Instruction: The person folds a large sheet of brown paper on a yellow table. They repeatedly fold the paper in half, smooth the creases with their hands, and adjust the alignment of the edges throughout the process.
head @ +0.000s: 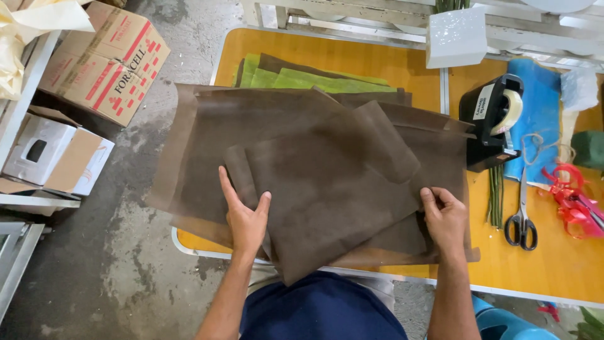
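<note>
Left hand (246,217) lies flat, fingers spread, pressing the brown sheets (327,176); right hand (445,219) pinches their right edge. Sheets overlap loosely, fanned and uneven, just above both hands on the yellow table (553,264). Judgement: stacking begun, alignment not done. Scissors (521,220) right of the right hand, untouched.

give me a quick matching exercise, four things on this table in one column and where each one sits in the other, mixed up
Things:
1. scissors
2. tape dispenser
3. green sheets
4. top brown sheet

Places:
A. under the far edge of the brown pile
B. between the left hand and the right hand
C. flat on the orange table, right of the right hand
D. upright near the blue sheet, beyond the scissors

Pairs: 1-C, 2-D, 3-A, 4-B
</note>
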